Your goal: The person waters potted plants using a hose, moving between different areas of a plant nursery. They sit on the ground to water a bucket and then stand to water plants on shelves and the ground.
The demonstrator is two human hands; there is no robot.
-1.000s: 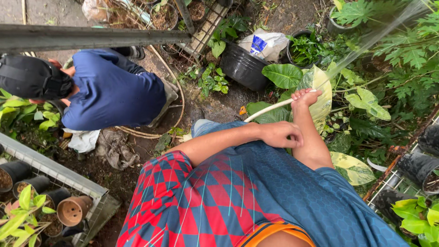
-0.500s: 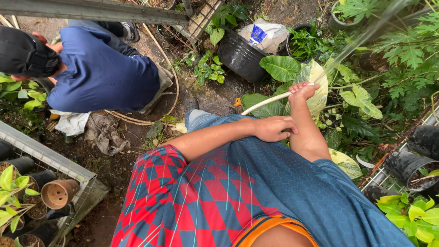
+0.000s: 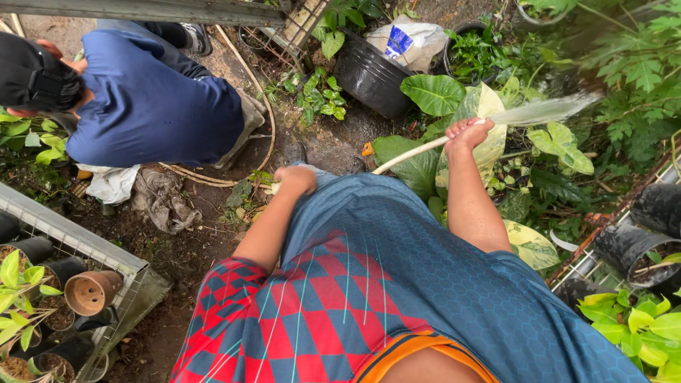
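The pale cream garden hose (image 3: 415, 151) runs up across the blue shirt front to the right hand (image 3: 467, 132), whose fingers are clenched around its end as water sprays over 1 broad yellow-green variegated leaf (image 3: 489, 113), while the left hand (image 3: 296, 178) grips the hose lower down.

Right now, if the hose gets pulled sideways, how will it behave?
The hose probably bends: it curves between the right hand and left hand. Likely slippery, since water sprays from it. Pulling might swing the spray.
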